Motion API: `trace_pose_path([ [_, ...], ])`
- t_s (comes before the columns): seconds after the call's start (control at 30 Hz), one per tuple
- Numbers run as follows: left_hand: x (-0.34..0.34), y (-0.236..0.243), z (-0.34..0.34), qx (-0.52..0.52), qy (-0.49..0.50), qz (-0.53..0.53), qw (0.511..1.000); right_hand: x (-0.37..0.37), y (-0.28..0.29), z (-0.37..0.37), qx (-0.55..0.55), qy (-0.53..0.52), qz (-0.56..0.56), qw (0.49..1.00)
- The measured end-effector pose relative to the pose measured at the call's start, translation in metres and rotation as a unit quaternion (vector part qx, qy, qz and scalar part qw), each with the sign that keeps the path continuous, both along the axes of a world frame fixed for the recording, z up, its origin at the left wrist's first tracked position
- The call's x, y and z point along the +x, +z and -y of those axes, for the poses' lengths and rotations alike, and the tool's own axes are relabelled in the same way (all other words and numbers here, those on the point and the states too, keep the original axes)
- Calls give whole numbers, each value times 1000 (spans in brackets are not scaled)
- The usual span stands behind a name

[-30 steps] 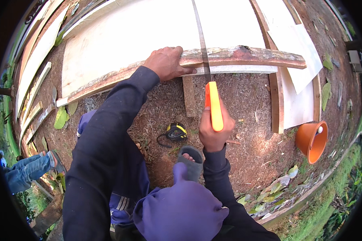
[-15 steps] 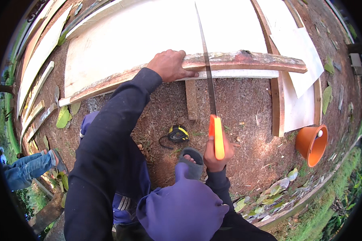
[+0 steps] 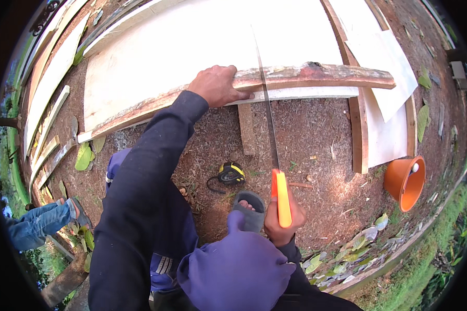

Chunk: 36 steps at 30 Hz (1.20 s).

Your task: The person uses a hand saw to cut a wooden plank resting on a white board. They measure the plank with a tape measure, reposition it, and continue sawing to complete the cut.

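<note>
My right hand is wrapped round the orange and yellow handle of a handsaw. The saw's thin blade points away from me and crosses a rough wooden strip with bark along its edge. Pressing that strip down, my left hand grips it just left of the blade, thumb on the near side. The strip lies along the near edge of a large pale panel, its right end jutting over a wooden beam.
A tape measure lies on the soil by my sandalled foot. At right stands an orange bucket with a white-ended object in it. Boards lie at far left. Another person's legs show at lower left.
My right hand has drawn the saw back toward me, so its handle sits lower and nearer. The left hand stays on the wooden strip.
</note>
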State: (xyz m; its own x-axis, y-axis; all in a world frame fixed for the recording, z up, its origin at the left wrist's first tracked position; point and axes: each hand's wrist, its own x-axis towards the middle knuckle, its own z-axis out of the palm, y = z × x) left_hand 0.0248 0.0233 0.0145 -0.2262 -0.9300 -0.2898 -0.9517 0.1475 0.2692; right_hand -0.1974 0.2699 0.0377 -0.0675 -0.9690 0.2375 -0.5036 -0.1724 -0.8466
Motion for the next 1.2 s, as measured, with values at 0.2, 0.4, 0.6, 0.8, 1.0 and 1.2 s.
trace_pose_path([
  [0.2,-8,-1,0,16,-16,3,1000,9,-23,49,-13,-16,9,1000],
  [0.4,-3,-6,-3,-63,-12,11,998,-6,-24,10,-28,10,34,999],
  [0.6,1,-8,3,-33,-9,-26,999,10,-33,48,-45,-15,71,996],
  [0.8,2,-10,-1,-76,-13,-25,997,6,-28,25,-33,-7,101,994],
  [1.0,3,-12,-4,-66,-6,-22,998,3,-33,18,-30,3,70,997],
  [1.2,-2,-7,4,-62,-11,-39,997,13,-25,78,-52,-1,78,996],
])
